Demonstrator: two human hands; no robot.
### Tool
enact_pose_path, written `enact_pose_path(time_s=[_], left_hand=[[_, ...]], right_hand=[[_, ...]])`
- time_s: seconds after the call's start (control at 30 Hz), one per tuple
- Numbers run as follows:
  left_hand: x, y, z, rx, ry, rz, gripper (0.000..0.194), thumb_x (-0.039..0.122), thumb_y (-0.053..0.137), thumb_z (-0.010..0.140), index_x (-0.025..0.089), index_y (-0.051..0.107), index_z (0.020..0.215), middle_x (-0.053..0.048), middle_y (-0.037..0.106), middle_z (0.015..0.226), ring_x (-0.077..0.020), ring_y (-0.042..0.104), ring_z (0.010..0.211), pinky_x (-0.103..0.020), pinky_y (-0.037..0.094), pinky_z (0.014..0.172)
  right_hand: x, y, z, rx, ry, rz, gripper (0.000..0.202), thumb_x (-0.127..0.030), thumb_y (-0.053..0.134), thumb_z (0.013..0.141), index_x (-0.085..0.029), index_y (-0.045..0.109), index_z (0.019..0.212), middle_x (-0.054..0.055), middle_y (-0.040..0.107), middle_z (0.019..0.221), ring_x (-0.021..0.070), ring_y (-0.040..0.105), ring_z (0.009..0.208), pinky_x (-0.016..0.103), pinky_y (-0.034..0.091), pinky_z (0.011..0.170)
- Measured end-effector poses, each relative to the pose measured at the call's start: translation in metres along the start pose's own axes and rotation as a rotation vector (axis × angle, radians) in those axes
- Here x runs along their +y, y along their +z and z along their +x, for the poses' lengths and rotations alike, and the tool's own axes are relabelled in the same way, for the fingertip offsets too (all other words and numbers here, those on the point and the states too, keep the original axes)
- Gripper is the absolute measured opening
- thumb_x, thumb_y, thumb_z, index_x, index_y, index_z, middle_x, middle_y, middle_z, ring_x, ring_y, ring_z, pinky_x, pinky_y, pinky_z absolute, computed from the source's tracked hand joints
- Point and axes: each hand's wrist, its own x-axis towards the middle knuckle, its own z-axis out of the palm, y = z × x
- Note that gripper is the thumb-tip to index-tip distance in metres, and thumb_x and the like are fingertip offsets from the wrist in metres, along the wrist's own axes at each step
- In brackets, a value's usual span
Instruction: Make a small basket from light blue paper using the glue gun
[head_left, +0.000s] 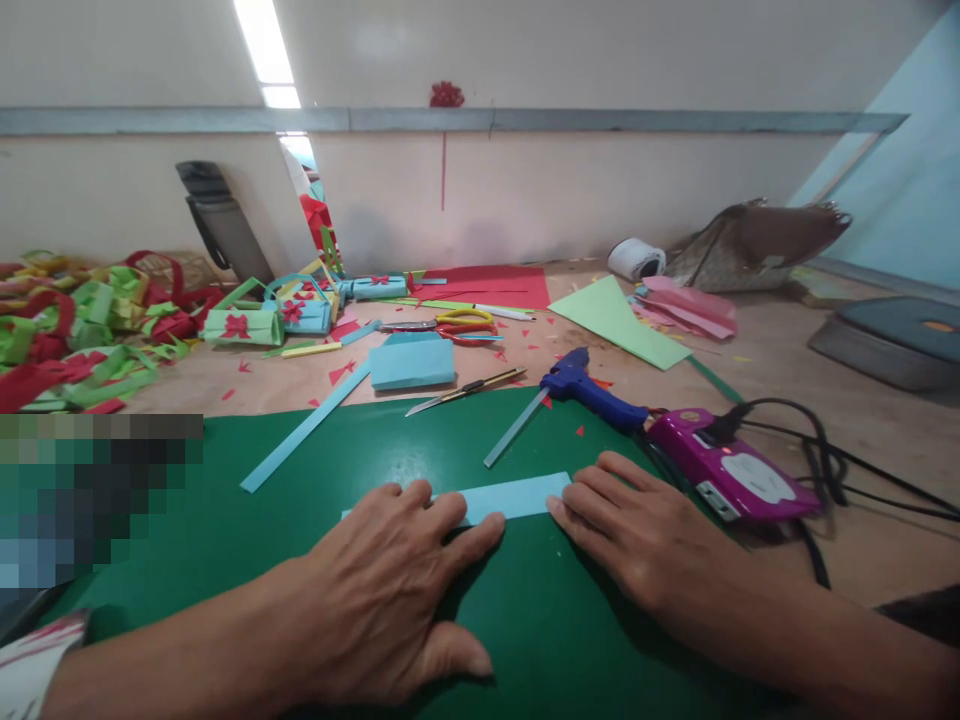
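Note:
A folded light blue paper strip [517, 497] lies across the green mat [300, 560] in front of me. My left hand [397, 570] rests over its left part, fingers pressing on the paper and thumb spread away on the mat. At the strip's right end, my right hand [622, 520] has its fingers drawn together, gripping the edge with the thumb in front. Beyond the hands, a longer blue strip [307, 428] slants beside a folded blue paper piece [412, 362]. A utility knife [466, 391] lies near it, blade out.
A blue glue gun [592, 390] with a glue stick lies behind my right hand, near a purple power strip [731, 470] with black cables. Scissors [450, 325], small paper bags [244, 325], green paper [619, 320], a dark bottle [225, 225] and a handbag [757, 245] stand farther back.

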Motion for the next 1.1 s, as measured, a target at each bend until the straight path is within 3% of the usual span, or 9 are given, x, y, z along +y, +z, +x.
enact_pose_path(time_s=[0.27,0.57,0.7,0.77,0.87,0.97,1.1], left_hand=[[0.012,-0.006,0.020,-0.003,0.004,0.096,0.078,0.075,0.014,0.078,0.025,0.033,0.136,-0.007,0.054,0.079,-0.0247,0.052,0.062,-0.038,0.040,0.056],[0.003,-0.010,-0.012,-0.056,-0.090,-0.063,0.065,0.066,0.027,0.084,0.027,0.034,0.135,-0.010,0.056,0.107,-0.0322,0.054,0.091,-0.049,0.046,0.071],[0.000,-0.012,-0.026,-0.062,-0.132,-0.041,0.060,0.064,0.030,0.085,0.023,0.046,0.126,-0.010,0.060,0.103,-0.0300,0.055,0.088,-0.048,0.046,0.074],[-0.004,-0.008,-0.036,-0.021,-0.124,-0.003,0.058,0.062,0.033,0.085,0.022,0.049,0.123,-0.010,0.062,0.101,-0.0279,0.056,0.083,-0.044,0.046,0.072],[-0.011,0.002,-0.052,0.160,-0.098,0.096,0.051,0.055,0.038,0.086,0.019,0.051,0.120,-0.010,0.063,0.101,-0.0263,0.055,0.081,-0.040,0.044,0.071],[-0.015,0.009,-0.062,0.241,-0.098,0.135,0.044,0.049,0.044,0.086,0.020,0.051,0.119,-0.008,0.062,0.105,-0.0238,0.054,0.082,-0.037,0.043,0.072],[-0.017,0.011,-0.057,0.222,-0.124,0.118,0.030,0.043,0.045,0.088,0.021,0.059,0.104,-0.006,0.062,0.092,-0.0215,0.053,0.074,-0.034,0.041,0.065]], right_hand=[[0.001,0.001,0.001,0.021,-0.015,0.023,0.023,-0.009,0.041,0.086,-0.009,0.063,0.089,0.009,0.058,0.076,0.0210,0.047,0.072,0.041,0.036,0.075],[0.000,0.000,0.000,0.022,-0.009,0.027,0.025,-0.008,0.039,0.086,-0.006,0.064,0.092,0.011,0.060,0.078,0.0217,0.049,0.072,0.043,0.037,0.076],[0.001,0.001,0.000,0.019,-0.016,0.020,0.025,-0.008,0.039,0.086,-0.007,0.063,0.091,0.011,0.060,0.076,0.0215,0.050,0.071,0.044,0.038,0.075],[0.001,0.002,0.000,0.036,-0.020,-0.010,0.024,-0.007,0.039,0.085,-0.007,0.063,0.092,0.012,0.061,0.079,0.0228,0.052,0.075,0.044,0.038,0.077],[0.000,0.003,0.000,0.054,-0.038,-0.077,0.027,-0.003,0.038,0.083,-0.007,0.062,0.094,0.015,0.063,0.086,0.0252,0.054,0.083,0.043,0.039,0.078],[-0.002,0.004,0.002,0.019,-0.046,-0.130,0.025,-0.001,0.039,0.080,-0.010,0.062,0.088,0.013,0.062,0.082,0.0241,0.055,0.079,0.039,0.040,0.071],[-0.003,0.007,0.005,-0.036,-0.025,-0.188,0.020,-0.001,0.044,0.079,-0.013,0.060,0.080,0.009,0.059,0.072,0.0206,0.053,0.067,0.034,0.037,0.062]])
